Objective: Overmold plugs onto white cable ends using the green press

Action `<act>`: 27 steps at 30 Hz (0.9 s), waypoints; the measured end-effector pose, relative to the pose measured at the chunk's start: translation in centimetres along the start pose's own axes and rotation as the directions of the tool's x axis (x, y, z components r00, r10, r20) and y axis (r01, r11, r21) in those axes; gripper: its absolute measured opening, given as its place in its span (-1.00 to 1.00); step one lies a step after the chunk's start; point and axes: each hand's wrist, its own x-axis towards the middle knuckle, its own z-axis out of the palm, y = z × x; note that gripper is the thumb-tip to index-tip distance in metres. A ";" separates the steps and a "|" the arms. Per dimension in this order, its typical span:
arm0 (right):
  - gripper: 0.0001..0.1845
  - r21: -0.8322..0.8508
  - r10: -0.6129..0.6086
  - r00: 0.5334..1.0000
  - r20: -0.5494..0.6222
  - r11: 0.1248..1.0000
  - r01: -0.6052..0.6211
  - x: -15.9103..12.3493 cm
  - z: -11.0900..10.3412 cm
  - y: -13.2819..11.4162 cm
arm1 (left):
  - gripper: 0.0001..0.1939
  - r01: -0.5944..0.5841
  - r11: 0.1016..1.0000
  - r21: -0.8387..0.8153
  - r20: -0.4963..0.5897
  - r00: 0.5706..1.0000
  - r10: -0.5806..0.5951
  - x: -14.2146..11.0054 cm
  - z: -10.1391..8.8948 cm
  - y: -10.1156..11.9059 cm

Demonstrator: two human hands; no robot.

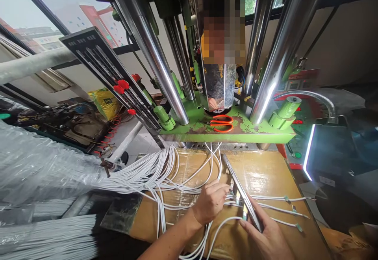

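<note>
My right hand (262, 228) grips the near end of a long, narrow metal mould bar (240, 189), which is tilted on its edge above the work surface. Several small shiny pieces show along the bar's left side. Close to that side, my left hand (211, 201) is closed with its fingertips pinched together; what lies between them is hidden. White cables (191, 208) pass under and beside both hands. To the right of the bar, several cable ends carry small greenish tabs (299, 227).
The brown-covered table (265, 169) stands before a green press (189, 138) with steel columns. Orange-handled scissors (221, 124) lie on the press base. A thick bundle of white cables (147, 173) comes in from the left. A lit lamp (308, 153) is at the right.
</note>
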 end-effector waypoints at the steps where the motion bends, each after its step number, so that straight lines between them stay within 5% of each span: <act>1: -0.24 0.000 -0.001 1.000 0.005 1.000 0.001 0.0 0.0 0.0 | -0.70 -0.012 1.000 0.019 0.000 1.000 0.012 0.0 -0.1 0.1; 6: -0.29 -0.034 -0.034 0.999 0.000 0.999 0.034 0.0 0.0 -0.4 | -0.71 0.001 1.000 0.022 0.011 1.000 -0.001 0.0 0.1 0.0; 9: -0.30 -0.070 -0.044 0.998 -0.034 0.997 0.042 0.0 0.0 -0.8 | -0.80 0.172 0.981 -0.093 0.003 0.985 -0.173 0.2 0.7 -0.1; 11: -0.30 -0.051 -0.033 0.999 -0.023 0.998 0.032 0.1 0.0 -0.8 | -0.94 0.376 0.903 -0.206 -0.041 0.919 -0.392 0.5 0.9 0.3; 13: -0.30 -0.016 -0.033 0.999 -0.007 0.999 0.033 0.1 -0.2 -0.5 | -0.79 0.506 0.780 -0.368 -0.132 0.802 -0.583 0.8 0.7 0.7; 16: -0.32 -0.006 -0.032 0.999 -0.005 0.999 0.032 0.1 -0.8 0.0 | -0.69 0.469 0.691 -0.550 -0.241 0.703 -0.669 1.2 -0.3 1.2; 22: -0.36 0.016 -0.050 0.999 0.006 0.999 0.050 0.2 -2.2 0.4 | -0.74 0.476 0.776 -0.414 -0.034 0.844 -0.535 1.5 -1.7 -0.1; 27: -0.30 -0.005 -0.050 0.998 0.036 0.999 0.050 0.4 -2.4 0.8 | -0.72 0.167 0.981 -0.099 0.089 0.983 -0.159 1.7 -0.8 -2.0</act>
